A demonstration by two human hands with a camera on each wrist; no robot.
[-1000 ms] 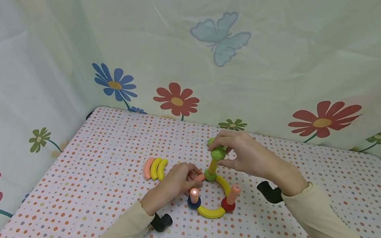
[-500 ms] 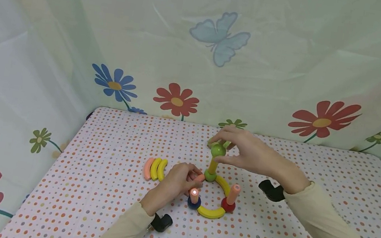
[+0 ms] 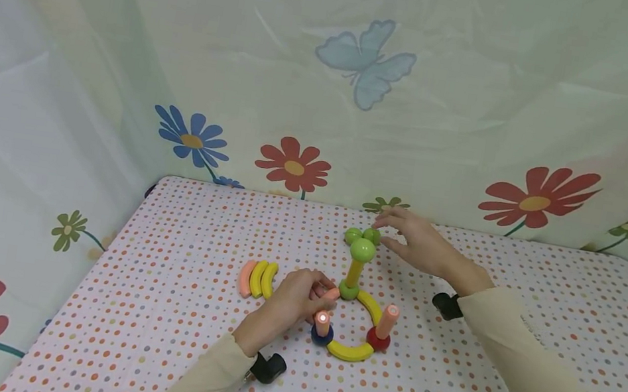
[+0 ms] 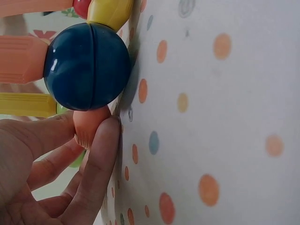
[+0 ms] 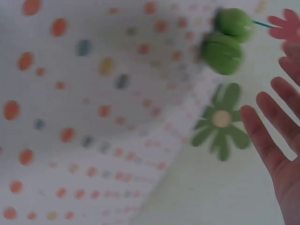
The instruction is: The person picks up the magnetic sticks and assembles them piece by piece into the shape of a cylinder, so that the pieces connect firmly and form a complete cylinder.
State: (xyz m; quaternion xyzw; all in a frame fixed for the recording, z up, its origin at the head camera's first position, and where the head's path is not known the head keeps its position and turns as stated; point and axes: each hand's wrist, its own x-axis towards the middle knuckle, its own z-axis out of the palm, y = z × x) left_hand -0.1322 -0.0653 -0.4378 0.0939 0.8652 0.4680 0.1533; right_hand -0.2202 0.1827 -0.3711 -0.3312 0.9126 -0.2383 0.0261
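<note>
My left hand (image 3: pixel 289 296) pinches a curved salmon stick (image 4: pixel 91 125) between thumb and fingers, right against a blue ball (image 4: pixel 86 65). This stick belongs to a ring of curved sticks and balls lying on the table. At the ring's far side a yellow stick (image 3: pixel 354 274) stands on a green ball (image 3: pixel 348 290) and carries another green ball (image 3: pixel 363 250) on top. Upright salmon sticks stand on the blue ball and on a red ball (image 3: pixel 378 340). Behind the tower, my right hand (image 3: pixel 417 241) is held with fingers spread beside two loose green balls (image 3: pixel 371 235), holding nothing.
Left of the ring lie a curved salmon stick (image 3: pixel 245 278) and two curved yellow sticks (image 3: pixel 257 279). A dotted cloth (image 3: pixel 165 309) covers the table. Behind the table's far edge hangs a flowered curtain (image 3: pixel 450 128).
My right hand has let go of the green ball atop the yellow stick and moved back and right to the loose green balls. The ball stays on the stick; my left hand keeps its pinch.
</note>
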